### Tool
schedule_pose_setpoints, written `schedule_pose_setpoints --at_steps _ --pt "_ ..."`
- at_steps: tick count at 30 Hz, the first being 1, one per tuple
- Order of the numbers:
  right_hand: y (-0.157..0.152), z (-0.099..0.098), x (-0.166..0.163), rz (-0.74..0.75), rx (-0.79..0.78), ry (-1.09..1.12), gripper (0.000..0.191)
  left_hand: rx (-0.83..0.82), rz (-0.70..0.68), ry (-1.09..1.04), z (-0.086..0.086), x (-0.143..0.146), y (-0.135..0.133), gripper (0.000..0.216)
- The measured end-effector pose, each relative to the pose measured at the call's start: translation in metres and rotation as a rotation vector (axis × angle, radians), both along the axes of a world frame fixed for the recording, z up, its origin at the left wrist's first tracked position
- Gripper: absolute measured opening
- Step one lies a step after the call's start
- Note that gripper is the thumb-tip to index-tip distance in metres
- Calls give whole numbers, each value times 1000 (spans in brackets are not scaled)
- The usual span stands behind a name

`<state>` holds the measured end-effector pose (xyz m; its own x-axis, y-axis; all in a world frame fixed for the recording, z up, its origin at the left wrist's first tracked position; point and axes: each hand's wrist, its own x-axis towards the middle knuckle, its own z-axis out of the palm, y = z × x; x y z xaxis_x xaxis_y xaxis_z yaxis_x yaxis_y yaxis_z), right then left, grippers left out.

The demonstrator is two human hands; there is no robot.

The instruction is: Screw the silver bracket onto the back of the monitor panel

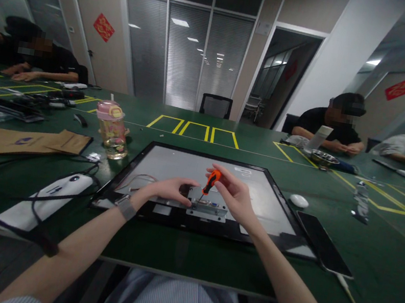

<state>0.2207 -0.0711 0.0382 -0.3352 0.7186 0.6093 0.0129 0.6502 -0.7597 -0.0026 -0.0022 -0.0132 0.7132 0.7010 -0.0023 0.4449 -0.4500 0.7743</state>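
A display panel [160,161] with a black frame lies flat, its pale grey back up. At its near edge sits a metal bracket [211,216] with a row of ports. My right hand [237,196] is closed on the handle of an orange and black screwdriver [212,181], held tilted with its shaft pointing down at the bracket's left part. My left hand [173,189] grips the left end of the bracket, thumb in front and fingers behind. The exact contact of the screwdriver tip is too small to make out.
To the left are a pink-lidded bottle [111,131], a brown paper bag [29,140] and a white power strip [48,201] with cables. A white mouse [298,201] and a phone [323,241] lie to the right. Several people sit across the green table [177,253].
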Motion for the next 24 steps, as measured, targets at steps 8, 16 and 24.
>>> schedule_pose_setpoints --at_steps 8,16,24 --pt "-4 -1 -3 -263 217 -99 30 11 21 33 3 1 -2 74" --pt "0 -6 -4 -310 156 5 23 -5 -5 20 7 1 -4 73" --pt "-10 3 -4 -114 90 -22 30 23 5 21 3 0 -2 72"
